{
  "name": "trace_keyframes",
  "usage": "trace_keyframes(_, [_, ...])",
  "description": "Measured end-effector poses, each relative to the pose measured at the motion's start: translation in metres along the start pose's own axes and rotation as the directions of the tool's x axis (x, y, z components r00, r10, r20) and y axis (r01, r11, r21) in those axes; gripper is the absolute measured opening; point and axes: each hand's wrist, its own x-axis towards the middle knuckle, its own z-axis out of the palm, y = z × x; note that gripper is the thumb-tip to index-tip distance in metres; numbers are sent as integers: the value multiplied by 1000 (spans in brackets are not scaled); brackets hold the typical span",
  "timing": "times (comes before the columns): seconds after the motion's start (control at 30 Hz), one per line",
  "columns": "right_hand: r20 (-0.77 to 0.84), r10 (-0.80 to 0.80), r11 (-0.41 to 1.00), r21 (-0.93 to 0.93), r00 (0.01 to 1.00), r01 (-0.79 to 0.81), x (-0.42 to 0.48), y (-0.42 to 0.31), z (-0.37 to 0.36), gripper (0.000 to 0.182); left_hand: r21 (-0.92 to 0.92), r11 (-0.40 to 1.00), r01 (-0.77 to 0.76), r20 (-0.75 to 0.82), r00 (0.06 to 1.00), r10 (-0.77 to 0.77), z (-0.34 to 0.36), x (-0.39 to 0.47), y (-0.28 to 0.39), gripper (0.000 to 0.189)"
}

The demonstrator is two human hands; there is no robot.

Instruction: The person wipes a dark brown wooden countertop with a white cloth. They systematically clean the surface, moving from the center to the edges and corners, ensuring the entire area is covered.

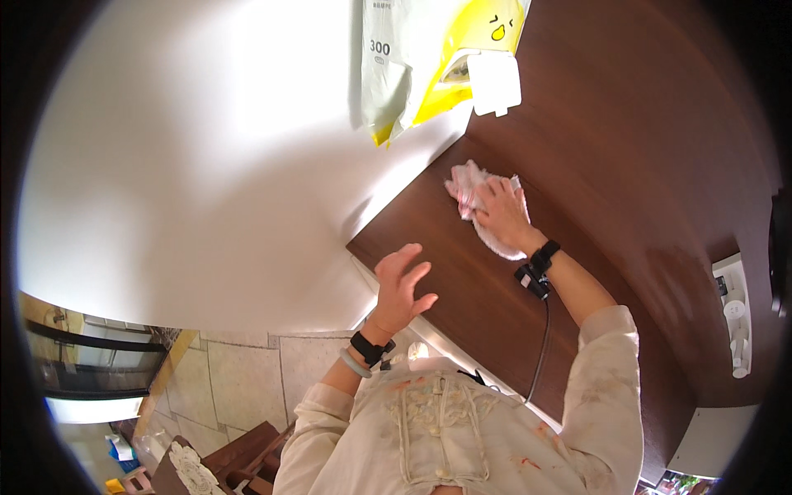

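My right hand (pixel 504 213) lies on a white and pink cloth (pixel 487 185), its fingers spread and pressing it against the dark brown wooden surface (pixel 458 297). A black device with a cable (pixel 532 281) sits at my right wrist, below a black strap. My left hand (pixel 402 284) is raised, fingers apart and slightly curled, with nothing in it, near the front left corner of the wooden surface. A black strap and a pale bangle (pixel 355 364) are around my left wrist.
A yellow and white plastic pack (pixel 427 68) with its white flap raised hangs or stands at the top. A large white panel (pixel 185 204) borders the wood at left. A white socket strip (pixel 734 315) is at right; dark wooden furniture (pixel 241 448) stands lower left on the tiled floor.
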Motion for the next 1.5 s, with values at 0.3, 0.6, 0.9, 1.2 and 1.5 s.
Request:
trace_keyframes(0.3, [-38,-506,863,-24,862,505,31,-82,24,47,102,995,-3,215,977,-19,5,17,4,30])
trace_keyframes(0.6, [2,-86,981,173,996,84,93,21,16,50,88,996,1,153,988,-15,8,22,13,18])
trace_keyframes(0.9, [-216,-217,969,66,952,236,49,-18,38,37,128,992,-5,184,983,-19,3,23,14,17])
trace_keyframes(1.2, [48,303,952,39,952,-304,78,35,12,43,82,996,-28,150,989,15,6,24,12,17])
trace_keyframes(1.5, [48,141,982,120,989,-146,6,-17,9,55,91,995,-42,183,983,25,0,20,7,18])
